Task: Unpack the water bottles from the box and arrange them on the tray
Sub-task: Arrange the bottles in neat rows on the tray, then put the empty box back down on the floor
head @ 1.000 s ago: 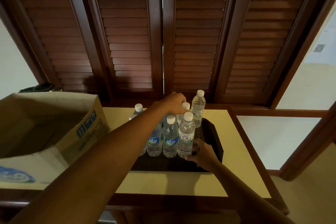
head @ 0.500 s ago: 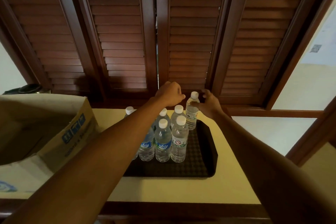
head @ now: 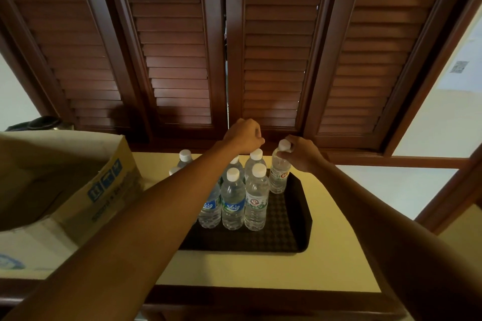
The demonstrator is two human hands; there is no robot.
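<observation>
Both bare arms reach far out, the left hand (head: 243, 135) curled in a loose fist, knuckles up, over the far bottle tops, the right hand (head: 300, 154) (thumb and fingertips pinched) closed round the neck of the far-right bottle (head: 279, 172).

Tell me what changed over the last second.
The right hand left the front bottle, reached to the far right bottle and now grips its neck. The left hand stayed on the back bottles' caps. The box and tray stayed put.
</observation>
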